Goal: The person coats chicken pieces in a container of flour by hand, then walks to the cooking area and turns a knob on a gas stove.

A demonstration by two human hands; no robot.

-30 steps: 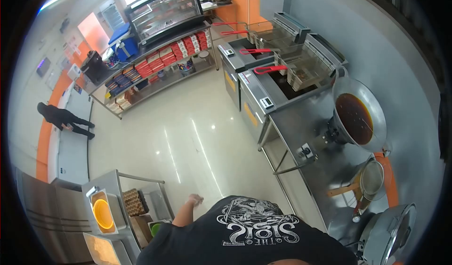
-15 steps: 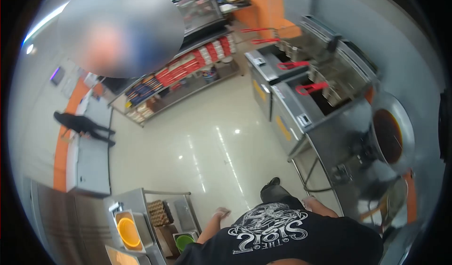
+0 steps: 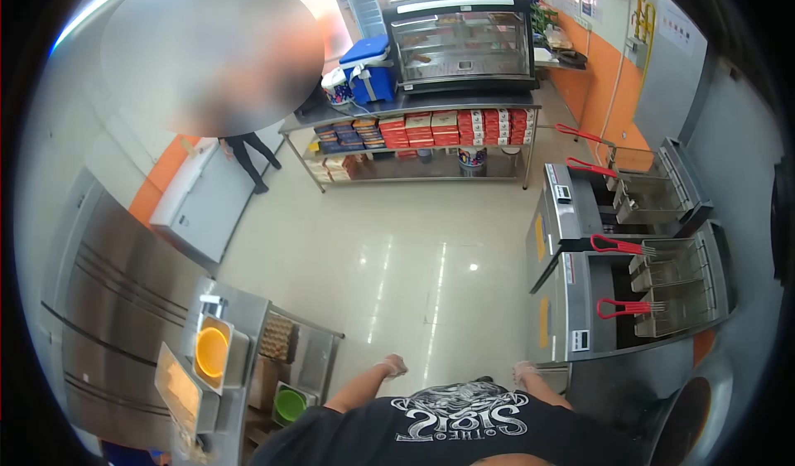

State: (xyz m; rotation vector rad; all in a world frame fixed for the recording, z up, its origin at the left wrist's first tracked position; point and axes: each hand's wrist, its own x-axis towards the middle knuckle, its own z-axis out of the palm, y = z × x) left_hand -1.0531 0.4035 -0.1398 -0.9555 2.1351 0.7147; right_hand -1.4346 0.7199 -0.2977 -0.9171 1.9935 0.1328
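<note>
My left hand [image 3: 393, 366], in a clear plastic glove, hangs over the floor in front of my body. Its fingers look loosely bent and apart, with nothing seen in them. On the other side, my right hand [image 3: 524, 372], also gloved, hangs near the fryer bench and appears loose, holding nothing I can see. Nearest to the left hand is a steel table [image 3: 257, 309] with an orange bowl [image 3: 212, 352] in a metal pan. Below it on a shelf are stacked egg trays [image 3: 277, 338] and a green bowl [image 3: 290, 405].
Two deep fryers [image 3: 573, 292] with red-handled baskets line the right side, a large wok [image 3: 683, 420] nearer me. Ahead stands a counter [image 3: 497, 101] with a glass display case [image 3: 464, 48], blue cooler [image 3: 370, 72] and stacked boxes [image 3: 431, 130]. A person [image 3: 248, 155] stands by a white chest freezer [image 3: 207, 193].
My view has turned right and lifted, so the counter now faces me and the fryers sit farther right. Both hands still hang at my front. The person by the freezer appears nearer the middle.
</note>
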